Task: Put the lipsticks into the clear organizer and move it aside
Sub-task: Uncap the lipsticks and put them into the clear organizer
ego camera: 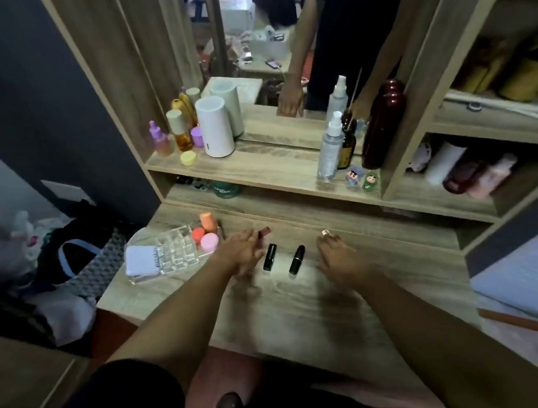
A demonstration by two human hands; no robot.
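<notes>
On the wooden vanity top, my left hand (244,251) closes its fingers around a dark red lipstick (265,231), whose end pokes out past the fingertips. My right hand (334,256) grips a pale gold-capped lipstick (325,232) at its fingertips. Between the two hands lie two black lipsticks (269,257) (296,259), side by side on the wood. The clear organizer (173,252) sits to the left of my left hand. It holds a white pad, two pink round lids and an orange sponge; its middle slots look empty.
A raised shelf (257,168) behind carries bottles, a white cylinder (214,126), spray bottles (331,145) and a dark red bottle (382,125) in front of a mirror. Open cubbies stand at the right. Bags lie on the floor at the left.
</notes>
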